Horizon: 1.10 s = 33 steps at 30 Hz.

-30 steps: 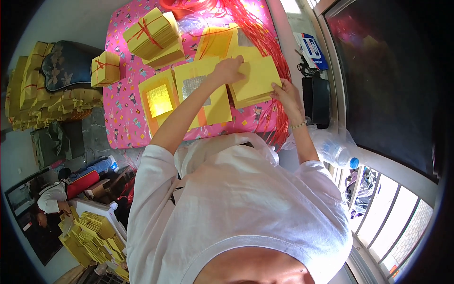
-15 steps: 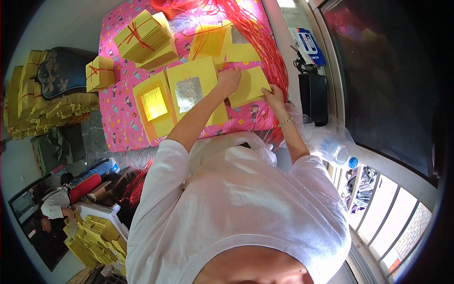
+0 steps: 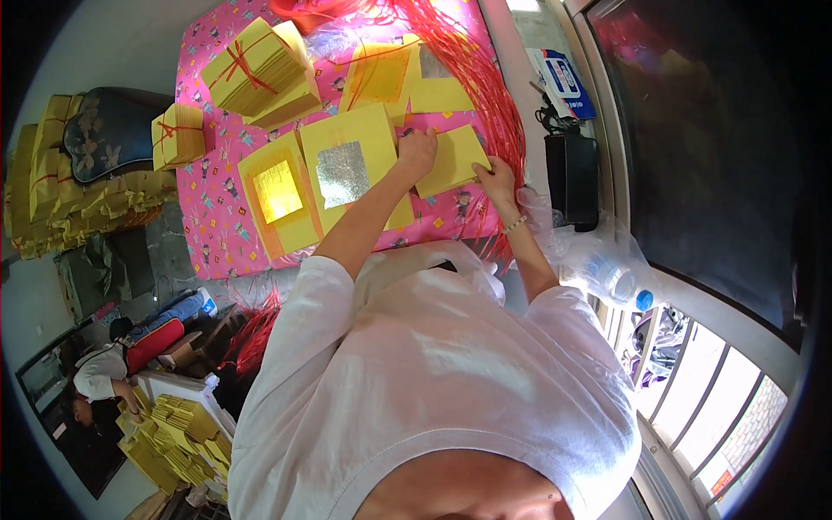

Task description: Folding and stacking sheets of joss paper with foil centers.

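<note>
A small stack of yellow paper [image 3: 452, 159] lies near the front right of the pink-covered table. Its left edge is gripped by my left hand [image 3: 418, 152], with the fingers curled. At the right edge, my right hand [image 3: 497, 181] pinches the same stack between thumb and fingers; a bead bracelet circles that wrist. Just left of my left hand is a yellow paper pile with a silver foil square [image 3: 341, 173]. Beside that lies another with a gold foil square [image 3: 277, 191]. Red plastic strings [image 3: 494, 95] run down past the stack's right side.
Red-tied yellow bundles [image 3: 251, 68] stand at the table's back left, with a smaller tied bundle [image 3: 178, 137] at its left edge. More foil-faced sheets [image 3: 376, 76] lie behind the stack. A black case [image 3: 574, 180] rests on the right sill. At lower left, another person [image 3: 100, 374] handles yellow paper.
My right hand has shifted slightly left along the stack's right edge. My left hand keeps its place at the other edge. The whole view has drifted a little.
</note>
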Each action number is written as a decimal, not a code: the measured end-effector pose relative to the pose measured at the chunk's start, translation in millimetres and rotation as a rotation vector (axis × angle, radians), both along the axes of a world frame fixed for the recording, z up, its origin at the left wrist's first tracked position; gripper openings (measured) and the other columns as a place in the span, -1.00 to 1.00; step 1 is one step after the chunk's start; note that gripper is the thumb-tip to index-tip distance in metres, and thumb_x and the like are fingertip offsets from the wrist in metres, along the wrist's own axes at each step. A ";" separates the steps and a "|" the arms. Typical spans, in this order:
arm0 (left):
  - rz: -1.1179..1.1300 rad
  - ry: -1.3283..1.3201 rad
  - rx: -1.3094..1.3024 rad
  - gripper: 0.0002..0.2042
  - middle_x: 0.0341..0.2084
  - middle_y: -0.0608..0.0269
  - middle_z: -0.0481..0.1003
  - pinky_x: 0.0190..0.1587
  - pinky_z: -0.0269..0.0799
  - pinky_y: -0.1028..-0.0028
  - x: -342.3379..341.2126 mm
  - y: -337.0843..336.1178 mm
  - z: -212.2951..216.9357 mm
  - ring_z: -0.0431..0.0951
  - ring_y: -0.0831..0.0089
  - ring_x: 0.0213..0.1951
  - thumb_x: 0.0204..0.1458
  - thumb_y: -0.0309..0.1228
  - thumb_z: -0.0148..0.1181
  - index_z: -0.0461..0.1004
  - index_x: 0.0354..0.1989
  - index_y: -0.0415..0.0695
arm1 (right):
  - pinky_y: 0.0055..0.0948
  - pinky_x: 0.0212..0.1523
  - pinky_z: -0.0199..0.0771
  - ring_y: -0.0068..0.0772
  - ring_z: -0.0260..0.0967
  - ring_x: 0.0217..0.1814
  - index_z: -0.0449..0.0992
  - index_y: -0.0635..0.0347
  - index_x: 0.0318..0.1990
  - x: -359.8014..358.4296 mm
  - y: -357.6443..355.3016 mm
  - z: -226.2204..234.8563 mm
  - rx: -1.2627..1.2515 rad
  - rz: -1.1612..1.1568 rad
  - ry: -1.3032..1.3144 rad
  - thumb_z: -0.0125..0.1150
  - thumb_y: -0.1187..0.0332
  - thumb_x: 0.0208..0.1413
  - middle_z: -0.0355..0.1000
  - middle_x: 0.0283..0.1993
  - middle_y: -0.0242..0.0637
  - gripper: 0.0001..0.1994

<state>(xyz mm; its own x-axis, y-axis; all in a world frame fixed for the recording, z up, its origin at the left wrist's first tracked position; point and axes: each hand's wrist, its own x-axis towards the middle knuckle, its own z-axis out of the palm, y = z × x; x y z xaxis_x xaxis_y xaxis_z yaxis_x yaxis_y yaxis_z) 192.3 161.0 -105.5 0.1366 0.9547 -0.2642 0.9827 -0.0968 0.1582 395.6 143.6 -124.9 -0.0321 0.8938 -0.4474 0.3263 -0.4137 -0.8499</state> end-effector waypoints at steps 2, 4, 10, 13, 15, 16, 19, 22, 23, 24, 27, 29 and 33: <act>-0.018 -0.012 0.012 -0.68 -0.35 -0.07 0.49 -0.32 0.53 0.24 -0.5 0.7 -3.5 0.58 0.08 -0.31 -0.03 -0.42 0.13 0.25 -0.13 -0.25 | -0.56 -0.43 0.55 -0.52 0.48 -0.39 0.44 0.36 -0.10 0.3 -0.6 -1.2 0.031 -0.006 -0.015 0.23 0.40 0.07 0.49 -0.31 -0.25 -0.72; -0.032 -0.023 0.024 -0.73 -0.36 -0.07 0.49 -0.35 0.54 0.25 -2.3 -0.1 -8.6 0.59 0.09 -0.33 0.00 -0.45 0.06 0.25 -0.13 -0.26 | -0.56 -0.44 0.54 -0.53 0.48 -0.40 0.44 0.38 -0.11 -0.5 -0.7 -0.8 0.063 -0.007 -0.028 0.24 0.40 0.07 0.50 -0.32 -0.24 -0.72; 0.003 -0.021 0.014 -0.72 -0.37 -0.03 0.49 -0.33 0.53 0.26 1.1 0.7 -7.1 0.58 0.09 -0.28 -0.02 -0.47 0.05 0.25 -0.13 -0.24 | -0.50 -0.41 0.54 -0.41 0.51 -0.40 0.46 0.37 -0.14 0.9 -0.9 2.8 0.104 0.036 -0.130 0.26 0.34 0.04 0.52 -0.34 -0.14 -0.70; 0.003 -0.002 -0.007 -0.71 -0.33 -0.02 0.47 -0.26 0.52 0.23 1.4 -1.6 -2.5 0.56 0.09 -0.23 -0.04 -0.45 0.08 0.26 -0.12 -0.23 | -0.31 -0.28 0.51 -0.19 0.51 -0.28 0.47 0.27 -0.15 -3.4 -4.2 18.2 0.276 0.171 -0.461 0.28 0.22 0.00 0.48 -0.29 -0.07 -0.65; -0.004 0.068 0.047 -0.71 -0.27 -0.01 0.44 -0.16 0.46 0.20 3.6 -3.5 4.8 0.50 0.09 -0.15 -0.04 -0.45 0.09 0.28 -0.12 -0.19 | -0.19 -0.17 0.44 -0.04 0.43 -0.14 0.45 0.18 -0.13 -7.2 -8.8 32.6 0.369 0.163 -0.694 0.28 0.12 -0.05 0.40 -0.21 -0.04 -0.60; -0.003 0.067 0.049 -0.71 -0.27 -0.01 0.44 -0.16 0.46 0.20 3.7 -3.3 8.5 0.50 0.09 -0.15 -0.04 -0.45 0.09 0.28 -0.12 -0.19 | -0.19 -0.17 0.44 -0.04 0.43 -0.14 0.45 0.18 -0.13 -7.2 -8.3 32.4 0.372 0.163 -0.695 0.28 0.12 -0.05 0.40 -0.21 -0.04 -0.60; -0.049 0.032 0.165 -0.67 -0.23 0.01 0.41 -0.09 0.39 0.17 2.7 -4.3 25.0 0.42 0.10 -0.07 -0.08 -0.45 0.16 0.32 -0.09 -0.15 | -0.14 -0.14 0.42 -0.05 0.38 -0.12 0.42 0.17 -0.10 -6.1 -5.5 31.6 0.310 0.156 -0.689 0.29 0.10 -0.05 0.33 -0.16 -0.08 -0.57; -0.059 -0.083 0.140 -0.60 -0.23 0.03 0.41 -0.07 0.37 0.18 0.7 -6.6 53.0 0.38 0.10 -0.03 -0.12 -0.42 0.24 0.34 -0.06 -0.15 | -0.05 -0.12 0.41 0.09 0.38 -0.09 0.36 0.14 -0.06 -2.8 -2.6 35.0 0.299 0.201 -0.592 0.27 0.09 -0.04 0.26 -0.05 0.00 -0.55; -0.044 -0.185 0.197 -0.61 -0.23 0.03 0.42 -0.09 0.37 0.19 -1.6 -10.7 62.9 0.40 0.10 -0.05 -0.12 -0.42 0.25 0.36 -0.07 -0.15 | -0.07 -0.12 0.41 0.08 0.37 -0.09 0.36 0.14 -0.05 -2.1 -1.9 36.3 0.318 0.191 -0.587 0.27 0.09 -0.03 0.27 -0.06 0.00 -0.55; -0.029 -0.285 0.256 -0.62 -0.24 0.02 0.42 -0.10 0.38 0.20 -4.3 -16.2 75.1 0.42 0.11 -0.07 -0.13 -0.42 0.27 0.38 -0.08 -0.15 | -0.08 -0.12 0.41 0.08 0.37 -0.10 0.36 0.15 -0.05 -2.6 -2.0 39.7 0.338 0.178 -0.580 0.26 0.09 -0.02 0.27 -0.06 0.00 -0.55; 0.047 -0.551 0.317 -0.69 -0.32 0.06 0.45 -0.16 0.40 0.21 -26.5 -41.7 109.5 0.47 0.12 -0.19 -0.09 -0.44 0.24 0.41 -0.13 -0.16 | -0.08 -0.13 0.40 0.10 0.36 -0.12 0.35 0.13 -0.02 -3.3 -4.2 58.8 0.648 0.160 -0.638 0.25 0.10 0.01 0.28 -0.08 -0.01 -0.56; 0.111 -0.651 0.311 -0.73 -0.37 0.07 0.46 -0.18 0.40 0.23 -46.0 -64.1 121.9 0.48 0.13 -0.23 -0.08 -0.46 0.23 0.42 -0.16 -0.16 | -0.19 -0.22 0.44 -0.04 0.39 -0.19 0.38 0.14 -0.02 -12.3 -4.3 79.9 0.708 0.177 -0.622 0.27 0.16 0.02 0.30 -0.11 -0.04 -0.59; 0.324 -0.778 0.234 -0.80 -0.47 0.12 0.45 -0.23 0.40 0.26 -77.5 -117.5 138.4 0.50 0.16 -0.30 -0.08 -0.49 0.22 0.44 -0.25 -0.16 | -0.46 -0.39 0.42 -0.39 0.39 -0.42 0.47 0.16 -0.11 -43.3 -16.6 127.6 0.517 0.330 -0.309 0.30 0.26 0.01 0.37 -0.21 -0.21 -0.69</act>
